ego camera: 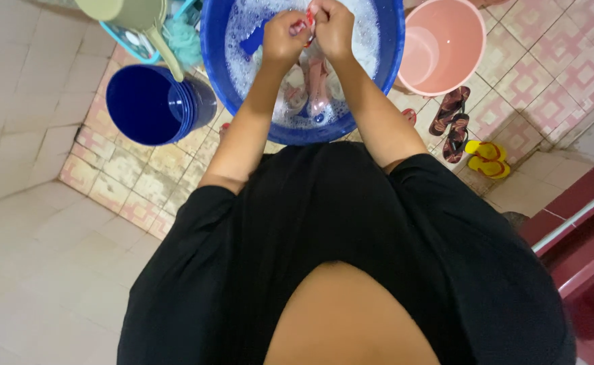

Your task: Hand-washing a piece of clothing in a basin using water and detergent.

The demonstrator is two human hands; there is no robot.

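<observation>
Red cloth [306, 23] is pinched tight between left hand [282, 34] and right hand [333, 28] over the soapy blue basin [391, 61], top centre, for rubbing.

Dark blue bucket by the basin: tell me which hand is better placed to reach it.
Left, probably. The dark blue bucket stands on the left side of the soapy basin. Both the left hand and right hand grip a red cloth, so either must let go.
</observation>
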